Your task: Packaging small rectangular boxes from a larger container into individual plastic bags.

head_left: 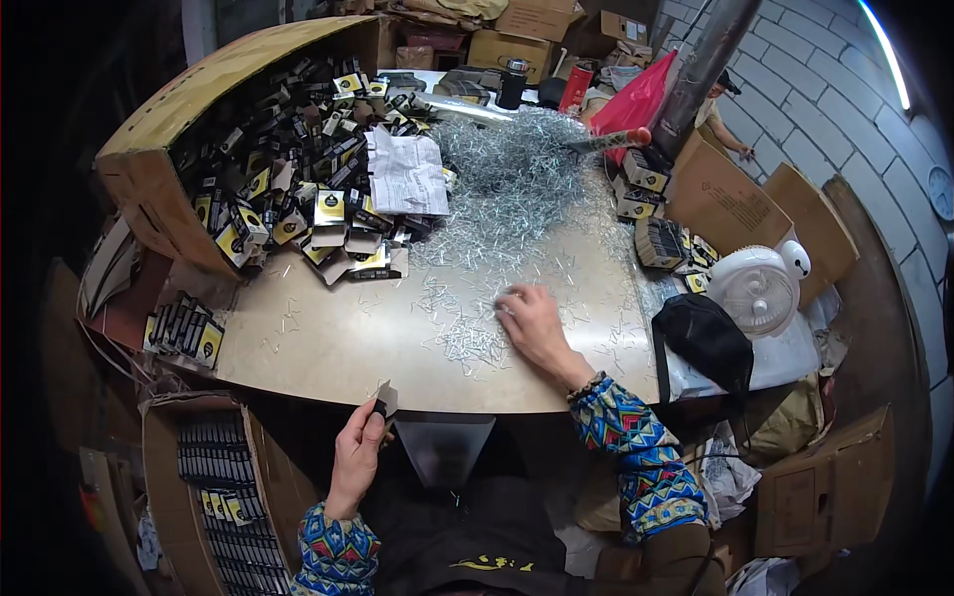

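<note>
Just off the table's near edge, my left hand (355, 457) is closed around a small black box (386, 399) whose grey flap stands up. My right hand (535, 326) reaches over the table, its fingers bent down at the right side of a loose patch of thin silvery nails (465, 340). Motion slightly blurs those fingertips, and what lies between them is hidden. Behind this patch rises a big tangled heap of the same nails (512, 174). More nails lie scattered on the pale tabletop (328, 343).
A large tipped carton (149, 189) spills black-and-yellow small boxes (328, 207) at left, with a white paper (407, 171) on them. At right are a white fan (757, 293) and a black pouch (704, 338). A carton of packed boxes (221, 497) stands lower left. Another person (717, 117) is far right.
</note>
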`<state>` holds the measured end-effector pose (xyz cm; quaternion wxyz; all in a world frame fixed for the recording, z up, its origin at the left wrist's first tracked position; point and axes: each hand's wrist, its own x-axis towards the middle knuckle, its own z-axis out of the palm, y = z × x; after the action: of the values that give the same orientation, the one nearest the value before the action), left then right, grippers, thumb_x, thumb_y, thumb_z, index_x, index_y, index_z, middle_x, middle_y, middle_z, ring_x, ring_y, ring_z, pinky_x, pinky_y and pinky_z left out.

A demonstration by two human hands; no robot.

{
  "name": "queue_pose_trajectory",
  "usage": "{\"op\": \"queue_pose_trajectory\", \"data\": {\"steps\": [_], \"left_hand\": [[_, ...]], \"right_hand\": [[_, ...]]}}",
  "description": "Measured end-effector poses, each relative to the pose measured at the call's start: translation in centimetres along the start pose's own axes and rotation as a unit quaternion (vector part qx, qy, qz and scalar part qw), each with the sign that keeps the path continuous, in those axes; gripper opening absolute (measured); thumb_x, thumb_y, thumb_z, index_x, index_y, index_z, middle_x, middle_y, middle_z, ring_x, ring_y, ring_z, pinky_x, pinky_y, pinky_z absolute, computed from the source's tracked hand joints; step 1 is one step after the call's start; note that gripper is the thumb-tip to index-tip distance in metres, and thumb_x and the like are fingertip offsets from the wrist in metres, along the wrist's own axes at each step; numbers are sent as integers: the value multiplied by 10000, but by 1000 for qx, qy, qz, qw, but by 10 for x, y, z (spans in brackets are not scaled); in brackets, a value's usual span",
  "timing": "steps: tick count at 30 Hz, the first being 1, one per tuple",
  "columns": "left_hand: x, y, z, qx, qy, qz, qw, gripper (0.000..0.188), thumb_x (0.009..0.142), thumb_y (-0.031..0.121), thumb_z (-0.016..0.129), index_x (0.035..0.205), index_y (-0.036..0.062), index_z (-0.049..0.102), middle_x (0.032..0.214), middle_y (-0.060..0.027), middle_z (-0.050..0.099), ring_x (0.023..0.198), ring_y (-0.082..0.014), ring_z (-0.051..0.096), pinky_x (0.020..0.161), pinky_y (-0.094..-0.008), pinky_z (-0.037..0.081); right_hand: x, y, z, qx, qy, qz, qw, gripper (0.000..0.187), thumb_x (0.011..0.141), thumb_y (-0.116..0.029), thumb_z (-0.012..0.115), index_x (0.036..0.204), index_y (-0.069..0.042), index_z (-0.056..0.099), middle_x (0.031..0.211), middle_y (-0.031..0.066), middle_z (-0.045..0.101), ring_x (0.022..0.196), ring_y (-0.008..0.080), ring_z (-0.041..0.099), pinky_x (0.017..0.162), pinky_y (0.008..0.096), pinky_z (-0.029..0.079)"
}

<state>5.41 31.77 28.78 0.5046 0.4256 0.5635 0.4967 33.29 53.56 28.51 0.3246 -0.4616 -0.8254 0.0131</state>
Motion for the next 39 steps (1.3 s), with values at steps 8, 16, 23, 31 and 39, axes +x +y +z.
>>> {"op": "queue_pose_trajectory", "data": {"steps": [8, 16, 23, 31, 39], "left_hand": [[-7, 6, 7, -35, -8, -1, 999, 506, 1020, 456, 461, 1186, -9, 574, 958, -42, 635, 822, -116, 596, 762, -266, 491], [-19, -7, 10, -122, -39, -9, 992, 484, 1022, 476, 427, 1166, 22, 517, 989, -98, 635, 802, -171, 659, 740, -298, 544], [-30, -2, 16, -208, -53, -93, 972, 421, 1001, 362, 516, 1256, 31, 465, 1027, -112, 641, 840, -194, 679, 740, -296, 557], [-48, -25, 12, -293, 48, -133, 945, 285, 999, 208, 530, 1221, 30, 552, 1066, -27, 656, 877, -113, 667, 782, -252, 546], [-81, -117, 11, -127, 67, -296, 944, 244, 976, 165, 536, 1193, 59, 565, 961, -10, 611, 864, -95, 604, 720, -256, 508]], "right_hand": [[-16, 1, 7, -32, -36, -1, 999, 318, 927, -278, 600, 1190, -100, 621, 1339, 174, 521, 1251, 393, 452, 1032, 495, 373], [-19, -35, 4, -20, -107, -20, 994, 347, 970, -253, 549, 1251, -52, 575, 1385, 240, 473, 1305, 421, 421, 1083, 557, 323], [-29, -47, 3, 68, -193, -41, 978, 446, 975, -291, 545, 1358, -66, 504, 1460, 179, 424, 1391, 382, 336, 1139, 549, 248], [-26, -47, 1, 122, -254, -44, 958, 462, 1004, -303, 495, 1398, -63, 474, 1502, 216, 364, 1425, 381, 288, 1154, 530, 229], [-39, -95, 17, 50, -153, -105, 981, 503, 983, -239, 512, 1369, 69, 416, 1475, 278, 358, 1396, 432, 311, 1137, 518, 284]]}}
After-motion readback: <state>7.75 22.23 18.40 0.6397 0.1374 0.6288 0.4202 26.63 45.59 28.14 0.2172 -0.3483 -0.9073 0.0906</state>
